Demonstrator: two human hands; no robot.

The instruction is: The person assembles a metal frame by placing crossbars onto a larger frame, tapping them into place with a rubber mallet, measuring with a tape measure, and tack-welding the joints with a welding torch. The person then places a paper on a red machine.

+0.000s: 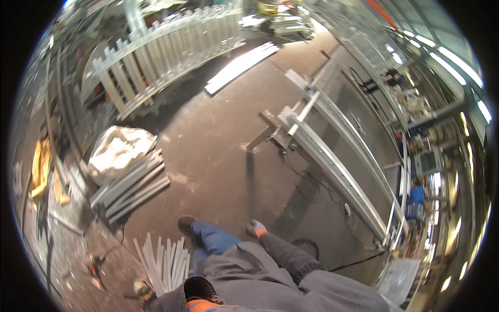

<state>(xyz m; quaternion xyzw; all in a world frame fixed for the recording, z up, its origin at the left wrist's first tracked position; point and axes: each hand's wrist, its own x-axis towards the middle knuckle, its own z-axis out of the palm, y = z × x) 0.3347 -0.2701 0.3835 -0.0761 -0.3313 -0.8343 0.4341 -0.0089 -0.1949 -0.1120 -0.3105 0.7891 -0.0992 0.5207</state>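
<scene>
My right hand, in a grey glove with an orange cuff, hangs beside my blue trouser leg over the brown floor. Its fingers look loosely apart, though blurred, and I see nothing in them. Of my left arm, a grey sleeve end and an orange glove cuff show at the lower edge; the fingers are hidden. Left of my legs lies a fan of pale metal bars. Farther off, grey bars lie in a bundle beside a crumpled whitish sack.
A long metal frame of rails stands to the right, with loose cables below it. White strips lie ahead. At the far left is a rack of upright bars. A tape measure sits near left on a worktop with tools.
</scene>
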